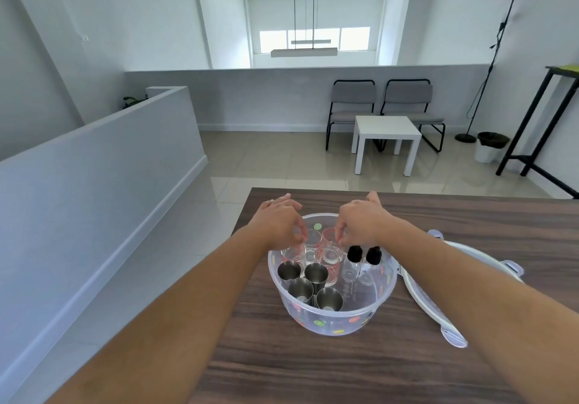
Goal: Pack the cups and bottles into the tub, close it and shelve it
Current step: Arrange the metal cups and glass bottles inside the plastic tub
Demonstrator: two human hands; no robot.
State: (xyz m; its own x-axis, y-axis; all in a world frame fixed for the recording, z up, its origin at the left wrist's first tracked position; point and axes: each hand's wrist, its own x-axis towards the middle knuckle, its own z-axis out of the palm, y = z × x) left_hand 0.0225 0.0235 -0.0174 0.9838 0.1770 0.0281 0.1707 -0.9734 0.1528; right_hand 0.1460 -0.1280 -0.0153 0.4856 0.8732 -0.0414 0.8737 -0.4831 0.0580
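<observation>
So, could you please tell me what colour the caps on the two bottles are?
Black caps on clear bottles, seen in the head view.

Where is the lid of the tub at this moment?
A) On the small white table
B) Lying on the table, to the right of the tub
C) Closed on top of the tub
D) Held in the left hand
B: the lid lies flat on the wooden table right of the open tub.

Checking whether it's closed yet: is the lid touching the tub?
Cannot tell. In the head view the lid lies on the table right of the tub, not on it; their edges meet without clear gap.
</observation>
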